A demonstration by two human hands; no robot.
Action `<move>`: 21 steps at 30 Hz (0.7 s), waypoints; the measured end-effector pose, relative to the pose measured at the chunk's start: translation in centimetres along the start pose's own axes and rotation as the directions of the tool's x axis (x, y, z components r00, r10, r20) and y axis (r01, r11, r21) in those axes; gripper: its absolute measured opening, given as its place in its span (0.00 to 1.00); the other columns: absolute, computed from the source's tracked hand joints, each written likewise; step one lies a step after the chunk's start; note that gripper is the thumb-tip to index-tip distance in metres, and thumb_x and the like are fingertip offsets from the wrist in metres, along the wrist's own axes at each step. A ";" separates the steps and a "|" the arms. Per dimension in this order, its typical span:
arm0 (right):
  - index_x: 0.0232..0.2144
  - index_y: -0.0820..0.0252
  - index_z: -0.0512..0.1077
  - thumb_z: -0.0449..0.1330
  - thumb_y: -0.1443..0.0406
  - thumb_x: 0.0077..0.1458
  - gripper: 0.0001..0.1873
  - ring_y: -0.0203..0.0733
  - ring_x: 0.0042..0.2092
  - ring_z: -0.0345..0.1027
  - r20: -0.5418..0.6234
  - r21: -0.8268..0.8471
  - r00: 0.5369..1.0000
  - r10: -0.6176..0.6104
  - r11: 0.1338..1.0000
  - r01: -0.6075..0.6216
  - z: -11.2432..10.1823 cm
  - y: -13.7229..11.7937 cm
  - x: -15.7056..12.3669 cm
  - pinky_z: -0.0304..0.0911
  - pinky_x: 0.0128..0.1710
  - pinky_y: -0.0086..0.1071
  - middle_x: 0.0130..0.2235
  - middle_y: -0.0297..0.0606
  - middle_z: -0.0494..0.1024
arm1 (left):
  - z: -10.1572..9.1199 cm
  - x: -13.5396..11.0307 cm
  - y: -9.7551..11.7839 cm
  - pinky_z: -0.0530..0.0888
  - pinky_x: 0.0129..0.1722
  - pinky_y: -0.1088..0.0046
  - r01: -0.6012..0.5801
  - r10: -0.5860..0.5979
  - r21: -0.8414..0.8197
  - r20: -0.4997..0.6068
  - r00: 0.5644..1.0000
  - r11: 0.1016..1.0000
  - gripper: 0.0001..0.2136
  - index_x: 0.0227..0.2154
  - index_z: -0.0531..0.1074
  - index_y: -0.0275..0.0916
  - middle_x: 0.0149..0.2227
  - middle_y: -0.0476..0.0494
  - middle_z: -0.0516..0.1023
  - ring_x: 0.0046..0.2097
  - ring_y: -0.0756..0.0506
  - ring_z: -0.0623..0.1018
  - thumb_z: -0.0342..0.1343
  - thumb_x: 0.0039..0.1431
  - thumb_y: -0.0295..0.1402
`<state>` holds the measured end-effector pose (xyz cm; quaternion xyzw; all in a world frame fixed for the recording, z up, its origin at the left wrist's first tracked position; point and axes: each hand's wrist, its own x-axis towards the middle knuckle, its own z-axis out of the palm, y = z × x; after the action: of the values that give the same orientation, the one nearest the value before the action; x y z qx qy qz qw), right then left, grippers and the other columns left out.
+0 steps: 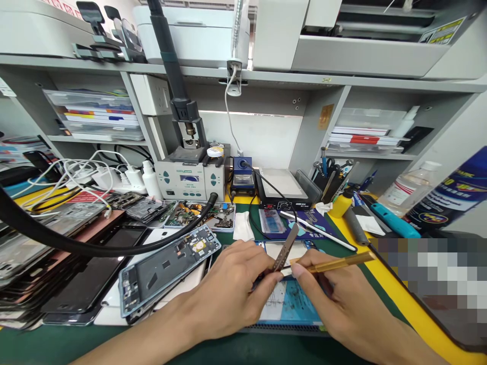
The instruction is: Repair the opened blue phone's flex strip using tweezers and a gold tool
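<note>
My left hand [238,281] is closed round dark metal tweezers [289,243] with small holes along them; their flat end points up and away. Between the thumb and fingers of my right hand [342,294] is a gold-coloured, pen-like tool [346,262], its back end sticking out to the right. The two hands nearly meet at a small white piece [286,272], and which fingers grip it is unclear. Directly underneath lies a blue and white work pad [279,304], marked with dark specks. What the tool tips touch is hidden by my fingers.
An opened phone frame [167,268] leans on stacked phones at left. A black hose [152,251] arcs over them from the hot-air station [186,180]. Behind my hands are a white-handled stick [319,232] and a heating plate [283,185]. Bottles [413,187] stand right.
</note>
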<state>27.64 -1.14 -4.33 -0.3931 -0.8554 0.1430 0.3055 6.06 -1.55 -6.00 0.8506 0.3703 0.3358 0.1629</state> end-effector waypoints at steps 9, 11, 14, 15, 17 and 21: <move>0.29 0.55 0.71 0.52 0.63 0.70 0.15 0.42 0.26 0.71 0.005 -0.004 1.000 0.005 1.000 -0.004 0.0 0.1 -0.1 0.69 0.32 0.35 0.26 0.34 0.75 | 0.0 -0.1 -0.1 0.67 0.39 0.66 0.003 -0.003 -0.019 -0.008 1.000 1.000 0.06 0.36 0.73 0.38 0.34 0.44 0.77 0.37 0.44 0.73 0.53 0.69 0.29; 0.29 0.55 0.70 0.53 0.64 0.69 0.15 0.42 0.26 0.71 -0.001 0.001 1.000 0.008 1.000 -0.008 0.1 0.1 -0.1 0.68 0.31 0.34 0.26 0.34 0.76 | 0.1 0.0 -0.1 0.67 0.39 0.66 0.001 -0.002 -0.023 -0.018 1.000 1.000 0.06 0.36 0.73 0.38 0.34 0.44 0.76 0.37 0.44 0.73 0.53 0.69 0.28; 0.29 0.55 0.70 0.52 0.64 0.69 0.15 0.42 0.27 0.71 -0.010 -0.006 1.000 0.007 1.000 -0.008 0.1 0.0 -0.1 0.67 0.30 0.33 0.26 0.35 0.76 | 0.1 0.0 0.1 0.68 0.40 0.66 -0.012 0.012 -0.017 -0.034 0.999 1.000 0.06 0.35 0.72 0.38 0.33 0.44 0.76 0.37 0.44 0.73 0.52 0.68 0.28; 0.29 0.55 0.70 0.52 0.64 0.69 0.15 0.42 0.27 0.71 -0.009 -0.017 1.000 0.005 1.000 -0.005 0.1 -0.1 -0.1 0.66 0.30 0.33 0.26 0.35 0.76 | 0.2 0.0 0.0 0.68 0.39 0.66 -0.023 0.022 -0.013 -0.033 0.999 1.000 0.06 0.35 0.72 0.38 0.33 0.44 0.76 0.36 0.44 0.73 0.52 0.68 0.27; 0.28 0.56 0.69 0.50 0.64 0.70 0.16 0.41 0.27 0.71 -0.005 -0.050 1.000 -0.004 0.999 0.004 0.1 -0.1 0.1 0.65 0.30 0.32 0.26 0.35 0.75 | 0.5 -0.1 -0.3 0.68 0.38 0.67 -0.040 0.040 0.005 -0.061 0.997 0.999 0.07 0.33 0.71 0.38 0.33 0.43 0.76 0.36 0.44 0.74 0.52 0.67 0.28; 0.25 0.56 0.64 0.47 0.65 0.68 0.17 0.39 0.25 0.69 0.009 -0.133 1.000 -0.017 0.991 0.018 0.4 0.4 0.4 0.60 0.27 0.30 0.24 0.33 0.73 | 1.7 -0.3 -2.2 0.67 0.32 0.69 -0.127 0.136 0.105 -0.085 0.987 0.986 0.07 0.31 0.70 0.39 0.29 0.44 0.76 0.32 0.45 0.74 0.51 0.66 0.29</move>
<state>27.42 -0.58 -4.69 -0.4045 -0.8676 0.0846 0.2765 5.98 -0.31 -8.56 0.8639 0.3364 0.3660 0.0807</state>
